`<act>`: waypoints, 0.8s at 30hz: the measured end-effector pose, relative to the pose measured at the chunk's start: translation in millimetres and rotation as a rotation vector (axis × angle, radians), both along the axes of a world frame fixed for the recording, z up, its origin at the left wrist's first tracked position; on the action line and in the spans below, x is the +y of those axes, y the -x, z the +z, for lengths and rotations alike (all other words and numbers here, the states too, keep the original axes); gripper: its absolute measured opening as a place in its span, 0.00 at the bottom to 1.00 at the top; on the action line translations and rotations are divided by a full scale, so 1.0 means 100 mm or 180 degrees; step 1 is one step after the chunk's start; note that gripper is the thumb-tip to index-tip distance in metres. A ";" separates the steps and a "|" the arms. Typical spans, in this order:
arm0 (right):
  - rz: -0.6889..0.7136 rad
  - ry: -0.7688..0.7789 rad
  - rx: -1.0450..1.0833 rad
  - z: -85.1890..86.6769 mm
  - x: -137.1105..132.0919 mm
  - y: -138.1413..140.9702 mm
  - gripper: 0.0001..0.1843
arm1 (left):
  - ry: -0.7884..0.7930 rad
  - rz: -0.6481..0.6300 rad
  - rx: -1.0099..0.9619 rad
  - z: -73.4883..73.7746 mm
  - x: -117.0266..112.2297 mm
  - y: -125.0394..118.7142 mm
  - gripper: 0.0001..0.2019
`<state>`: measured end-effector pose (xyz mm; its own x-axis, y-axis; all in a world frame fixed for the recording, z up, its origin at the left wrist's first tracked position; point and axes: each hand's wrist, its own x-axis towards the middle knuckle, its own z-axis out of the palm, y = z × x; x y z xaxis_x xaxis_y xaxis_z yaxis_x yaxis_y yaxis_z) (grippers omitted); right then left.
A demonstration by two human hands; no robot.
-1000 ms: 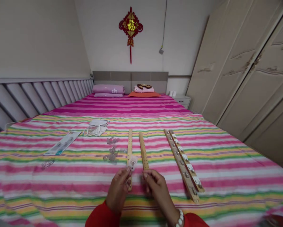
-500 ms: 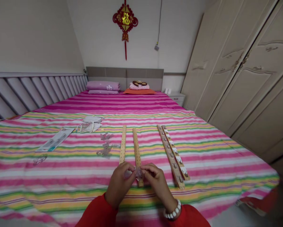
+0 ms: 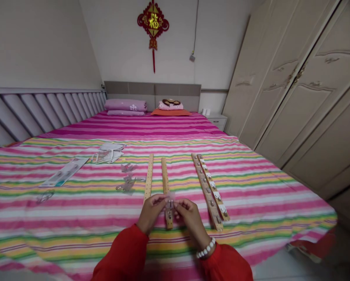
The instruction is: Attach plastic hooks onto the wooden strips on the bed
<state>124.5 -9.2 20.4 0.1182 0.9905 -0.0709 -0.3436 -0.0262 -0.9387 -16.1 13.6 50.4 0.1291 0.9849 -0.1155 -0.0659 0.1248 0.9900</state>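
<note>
Head view: left hand (image 3: 152, 212) and right hand (image 3: 189, 216), fingertips nearly closed, both pinched clear plastic (image 3: 170, 204) over a wooden strip (image 3: 165, 177)!

The left strip (image 3: 149, 175) and right strip (image 3: 165, 177) are lying side by side mid-bed, and the left hand (image 3: 153, 212) and right hand (image 3: 189, 215) are holding a bag (image 3: 170, 203) over the right one's near part. Off to the right, another pair of strips (image 3: 205, 186) is sitting close together. Left of the middle ones, plastic bits (image 3: 127, 183) are lying clustered, with a pile (image 3: 109, 153) behind them. A packet (image 3: 65, 172) is lying farther left. Way back, bedding (image 3: 125, 105) is resting before the headboard (image 3: 177, 90), and a wardrobe (image 3: 280, 93) is standing right of the bed (image 3: 98, 222).
</note>
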 end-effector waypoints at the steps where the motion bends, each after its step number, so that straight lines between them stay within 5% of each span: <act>1: -0.0016 -0.0013 -0.0013 0.00 0.04 0.00 0.16 | 0.0015 0.0035 0.0008 -0.01 0.04 -0.01 0.19; 12: -0.0133 0.0273 -0.0037 -0.26 0.32 0.03 0.09 | -0.0188 0.0286 0.0397 -0.39 0.38 -0.03 0.16; 24: -0.0308 0.0121 -0.0295 -0.38 0.46 0.07 0.05 | -0.0216 0.0293 0.0757 -0.48 0.48 -0.05 0.09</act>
